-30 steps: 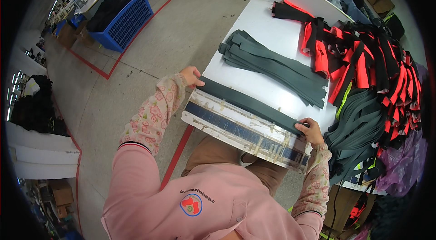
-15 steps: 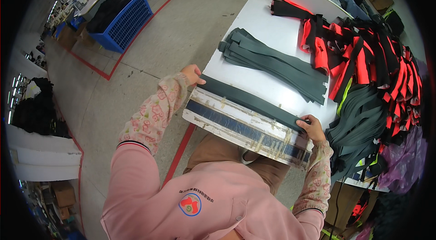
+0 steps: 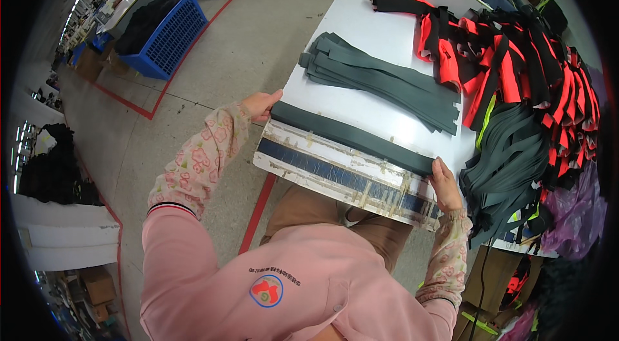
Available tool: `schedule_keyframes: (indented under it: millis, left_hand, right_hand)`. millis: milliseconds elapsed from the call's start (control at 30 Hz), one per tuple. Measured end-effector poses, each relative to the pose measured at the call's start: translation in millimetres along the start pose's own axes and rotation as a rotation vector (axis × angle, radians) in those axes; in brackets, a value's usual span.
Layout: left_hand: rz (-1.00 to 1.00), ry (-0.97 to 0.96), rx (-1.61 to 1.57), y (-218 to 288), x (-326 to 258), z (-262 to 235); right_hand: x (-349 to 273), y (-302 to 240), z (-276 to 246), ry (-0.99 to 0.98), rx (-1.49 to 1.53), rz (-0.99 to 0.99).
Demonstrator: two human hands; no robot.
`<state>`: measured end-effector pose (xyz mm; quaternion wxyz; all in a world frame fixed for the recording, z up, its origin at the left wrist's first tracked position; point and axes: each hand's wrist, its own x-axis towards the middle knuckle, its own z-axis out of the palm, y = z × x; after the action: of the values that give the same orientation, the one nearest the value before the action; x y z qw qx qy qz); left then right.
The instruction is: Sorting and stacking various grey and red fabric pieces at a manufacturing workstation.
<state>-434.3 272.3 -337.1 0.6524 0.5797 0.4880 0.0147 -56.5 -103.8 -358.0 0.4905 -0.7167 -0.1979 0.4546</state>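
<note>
A dark green-grey fabric strip, looking like a layered stack, lies along the near side of the white board table. At its left end, beside the table edge, is my left hand, fingers stretched forward; its palm side is hidden. My right hand stands against the right end of the strip with its fingers extended and pressing sideways. Neither hand visibly pinches the fabric. Beyond it a fanned pile of similar green-grey strips rests on the white surface.
To the right lie a heap of black and bright red fabric pieces, a bundle of green-grey strips and a purple plastic bag. Worn tape covers the table's near edge. On the floor at far left stands a blue crate of dark fabric.
Both hands have loosened from the strip's top and shifted outward to its ends. My right fingers have straightened. The whole view has shifted slightly; the strip stays on the table.
</note>
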Motion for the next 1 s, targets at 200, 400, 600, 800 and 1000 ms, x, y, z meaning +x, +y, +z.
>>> schedule_keyframes:
  millis: [200, 400, 600, 800, 1000]
  left_hand:
    - [-0.033, 0.018, 0.018, 15, -13, 12]
    - [-0.007, -0.052, 0.025, -5, 16, -3]
    - [0.030, -0.093, 0.034, -11, 9, -11]
    - [-0.042, 0.053, 0.122, -1, 8, -8]
    - [-0.041, 0.116, 0.060, -12, 13, -10]
  right_hand:
    - [4, 7, 2, 0.006, -0.011, -0.007]
    - [10, 19, -9, -0.002, -0.004, -0.011]
    - [4, -2, 8, -0.044, 0.040, -0.014]
    - [-1, -1, 5, 0.025, 0.030, 0.000]
    - [-5, -3, -13, -0.025, 0.294, 0.045]
